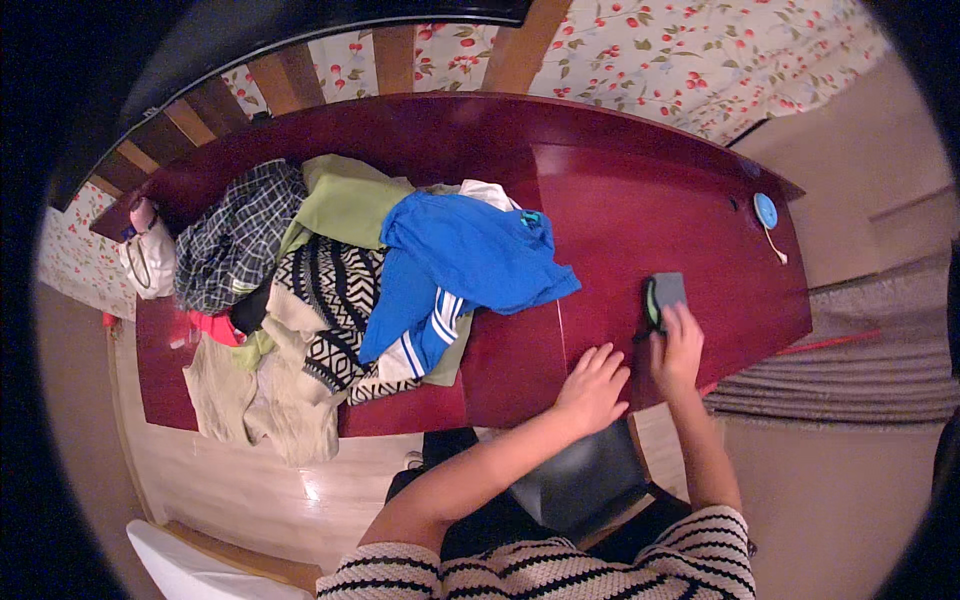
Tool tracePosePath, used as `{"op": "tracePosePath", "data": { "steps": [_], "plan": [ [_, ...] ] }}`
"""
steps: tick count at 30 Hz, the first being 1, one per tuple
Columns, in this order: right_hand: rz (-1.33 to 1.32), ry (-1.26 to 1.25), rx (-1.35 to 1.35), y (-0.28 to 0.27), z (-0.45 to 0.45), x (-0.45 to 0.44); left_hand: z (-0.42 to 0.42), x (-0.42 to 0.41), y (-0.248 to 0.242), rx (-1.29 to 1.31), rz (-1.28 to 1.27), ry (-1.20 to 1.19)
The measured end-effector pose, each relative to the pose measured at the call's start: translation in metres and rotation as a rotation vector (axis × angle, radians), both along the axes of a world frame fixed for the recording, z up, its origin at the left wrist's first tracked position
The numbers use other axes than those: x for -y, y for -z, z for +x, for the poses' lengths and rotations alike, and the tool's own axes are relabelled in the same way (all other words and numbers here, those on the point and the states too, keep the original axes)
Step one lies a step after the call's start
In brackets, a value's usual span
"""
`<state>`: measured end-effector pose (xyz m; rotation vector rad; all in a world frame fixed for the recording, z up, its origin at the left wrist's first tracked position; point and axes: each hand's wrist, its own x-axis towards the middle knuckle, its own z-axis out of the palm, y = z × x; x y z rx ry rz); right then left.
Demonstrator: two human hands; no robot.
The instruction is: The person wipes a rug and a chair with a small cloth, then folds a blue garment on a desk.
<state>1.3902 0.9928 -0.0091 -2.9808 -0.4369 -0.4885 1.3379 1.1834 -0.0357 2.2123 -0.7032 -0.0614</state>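
My right hand (679, 351) is at the lower edge of a small folded cloth item (669, 289) in grey, black and green. Its fingertips overlap the item and are slightly blurred, so I cannot tell whether they grip it. To the left, my left hand (594, 386) is palm down over the dark red table (630, 202), near its front edge, with fingers apart and nothing held. A heap of clothes covers the table's left half: a blue garment (472, 247) with striped trim, a black-and-cream patterned knit (330, 277), a green garment (352, 199) and a dark checked garment (240, 232).
Beige cloth (292, 420) hangs over the front edge. A white bag (150, 259) stands at the far left. Near the right end lies a round blue object (765, 211) with a pale strap or cord. A dark chair (585, 476) stands below my arms, a white-topped seat (202, 566) lower left.
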Motion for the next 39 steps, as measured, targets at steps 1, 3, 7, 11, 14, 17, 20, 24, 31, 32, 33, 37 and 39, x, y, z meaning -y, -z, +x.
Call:
{"op": "tracePosePath", "data": {
  "steps": [1,3,7,11,14,17,20,24,31,32,33,37,39],
  "plan": [
    [0.019,-0.078,-0.05,0.007,-0.008,-0.006,0.002,0.0,0.006,-0.054,0.03,0.031],
    [0.03,-0.172,-0.17,0.023,-0.018,-0.017,0.003,-0.008,0.018,-0.072,0.077,0.048],
    [0.032,-0.052,-0.313,0.038,-0.023,-0.022,0.007,-0.019,0.035,0.082,0.004,0.092],
    [0.059,-0.222,-0.289,0.038,-0.014,-0.017,0.009,-0.018,0.045,0.175,-0.011,0.106],
    [0.036,-0.358,-0.335,0.036,-0.009,-0.017,0.008,-0.015,0.053,0.159,-0.083,0.117],
    [0.001,-0.458,-0.354,0.035,-0.005,-0.018,0.007,-0.012,0.063,0.196,-0.213,0.086],
    [0.004,-0.526,-0.309,0.039,0.005,-0.017,0.005,-0.009,0.071,0.253,-0.291,0.039],
    [0.112,-0.323,-0.137,0.058,0.047,-0.017,0.004,-0.016,0.073,0.316,-0.328,-0.089],
    [-0.006,-0.217,0.307,0.058,0.105,-0.018,0.0,-0.101,0.069,0.515,0.042,-0.861],
    [-0.018,-0.347,0.402,0.053,0.104,-0.024,0.0,-0.115,0.069,0.572,0.127,-1.004],
    [0.01,-0.533,0.479,0.048,0.102,-0.035,-0.001,-0.127,0.07,0.548,0.208,-1.174],
    [0.125,-0.912,0.42,0.041,0.087,-0.098,-0.004,-0.157,0.078,0.52,0.343,-1.207],
    [0.067,-0.914,0.32,0.036,0.087,-0.125,-0.008,-0.157,0.079,0.41,0.39,-1.187]
  ]
}}
